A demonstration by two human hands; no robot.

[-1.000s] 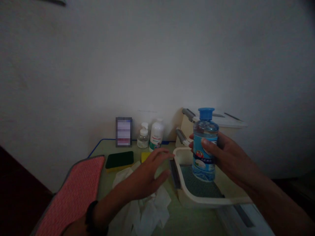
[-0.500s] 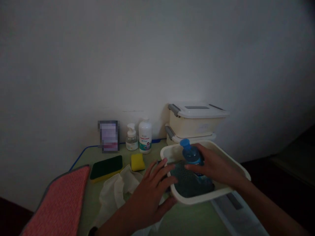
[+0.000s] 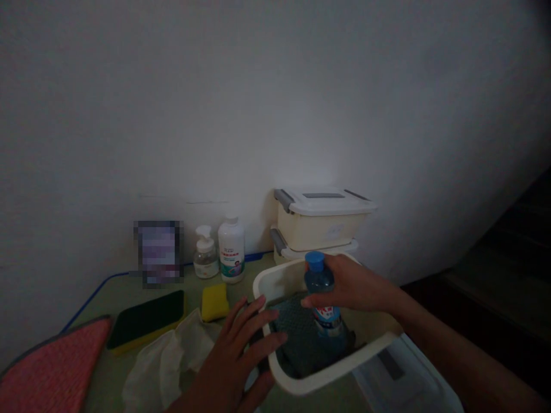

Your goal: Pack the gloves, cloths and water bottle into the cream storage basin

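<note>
My right hand [image 3: 357, 284] is wrapped round a clear blue bottle [image 3: 328, 315] with a blue cap. The bottle stands nearly upright inside a cream plastic storage box [image 3: 316, 383], its lower part down among the contents. A dark grey-green textured cloth [image 3: 297, 332] lies in the box beside the bottle. My left hand [image 3: 241, 350] holds the near left side of the box, fingers spread over the rim and thumb outside. A pale crumpled cloth [image 3: 161, 364] lies just left of this hand.
Two lidded boxes [image 3: 318, 226] are stacked by the wall. A white bottle [image 3: 232, 252], a pump bottle [image 3: 205, 258], and a blurred-out item [image 3: 158, 252] stand leftward. A green-yellow sponge [image 3: 148, 321], yellow sponge [image 3: 214, 303], red cloth [image 3: 55, 364] and lid [image 3: 391, 373] lie on the table.
The view has shifted right, so everything sits further left in the picture. The bottle stands more upright, with its label turned more into view. Both hands keep their places on the box and bottle.
</note>
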